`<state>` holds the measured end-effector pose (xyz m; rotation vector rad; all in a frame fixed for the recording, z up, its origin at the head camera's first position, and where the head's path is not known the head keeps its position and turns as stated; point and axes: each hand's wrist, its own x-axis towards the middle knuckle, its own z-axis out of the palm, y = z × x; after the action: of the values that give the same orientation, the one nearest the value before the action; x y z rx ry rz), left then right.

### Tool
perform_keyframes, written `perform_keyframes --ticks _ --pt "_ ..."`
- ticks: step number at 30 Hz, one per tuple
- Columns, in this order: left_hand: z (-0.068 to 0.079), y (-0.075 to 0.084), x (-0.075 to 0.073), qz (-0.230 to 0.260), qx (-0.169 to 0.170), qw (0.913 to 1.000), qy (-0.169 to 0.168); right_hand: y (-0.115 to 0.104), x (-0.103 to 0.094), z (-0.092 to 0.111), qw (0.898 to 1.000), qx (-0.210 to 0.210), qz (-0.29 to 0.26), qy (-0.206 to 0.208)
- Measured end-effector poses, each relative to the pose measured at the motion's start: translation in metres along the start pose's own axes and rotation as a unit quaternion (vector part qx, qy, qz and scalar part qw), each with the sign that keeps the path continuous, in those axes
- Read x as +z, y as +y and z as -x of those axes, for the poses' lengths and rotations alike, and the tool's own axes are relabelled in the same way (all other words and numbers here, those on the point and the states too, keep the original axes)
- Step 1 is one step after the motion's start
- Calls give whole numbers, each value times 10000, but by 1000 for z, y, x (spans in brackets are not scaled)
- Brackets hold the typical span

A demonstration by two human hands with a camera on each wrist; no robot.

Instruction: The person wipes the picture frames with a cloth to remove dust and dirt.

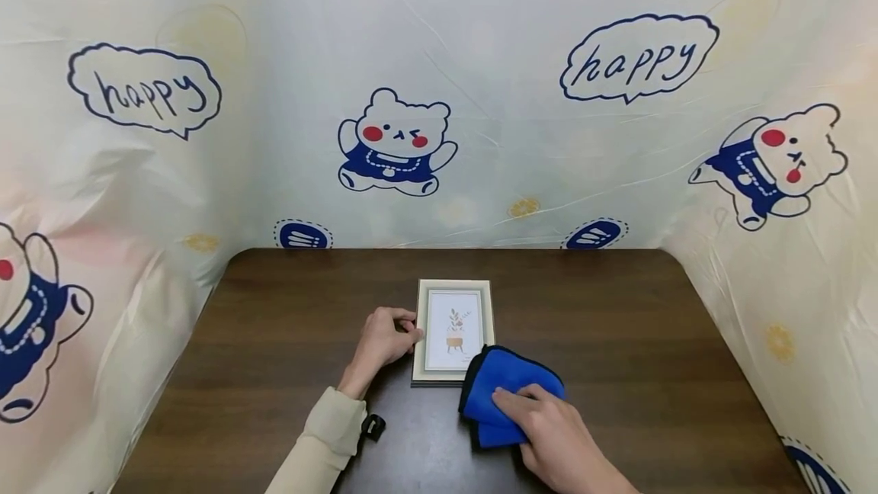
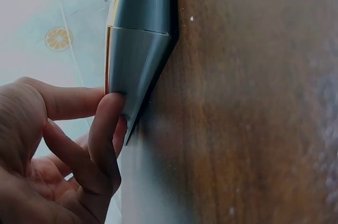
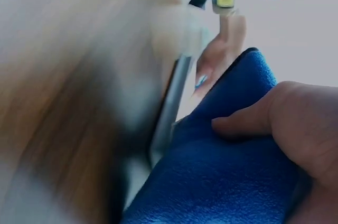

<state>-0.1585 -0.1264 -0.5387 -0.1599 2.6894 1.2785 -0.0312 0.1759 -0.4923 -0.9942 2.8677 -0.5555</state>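
A picture frame [image 1: 421,326] with a pale border lies on the table, its print of a potted plant facing up. At its left edge is my left hand [image 1: 386,338], the bent fingers holding the rim. Up close in the left wrist view, fingertips [image 2: 110,102] bear on the frame's grey side [image 2: 134,55]. My right hand [image 1: 555,433] grips a folded blue cloth [image 1: 507,387] with black edging, thumb on top. The cloth covers the frame's lower right corner; the fingers beneath it are hidden. In the right wrist view the thumb [image 3: 243,121] presses into the cloth.
The dark brown wooden table [image 1: 274,326] extends around the frame on all sides. A pale curtain [image 1: 494,143] printed with bears and "happy" bubbles encloses its back and sides. A small black device [image 1: 373,426] sits at the left wrist.
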Motion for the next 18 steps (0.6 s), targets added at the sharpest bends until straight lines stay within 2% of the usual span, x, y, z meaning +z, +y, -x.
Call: perform_keyframes --ticks 4,7,13,18 --pt "-1 0 1 -69 -6 10000 22 -14 6 -3 9925 -958 547 519" --pt "-1 0 0 -52 -74 10000 30 -24 15 -8 9829 -1498 947 502" --pt "-1 0 1 62 -108 9999 47 -34 42 -16 9697 -1996 1360 369" --pt "-1 -2 2 170 -111 9998 39 -37 55 -18 9617 -2234 1557 324"
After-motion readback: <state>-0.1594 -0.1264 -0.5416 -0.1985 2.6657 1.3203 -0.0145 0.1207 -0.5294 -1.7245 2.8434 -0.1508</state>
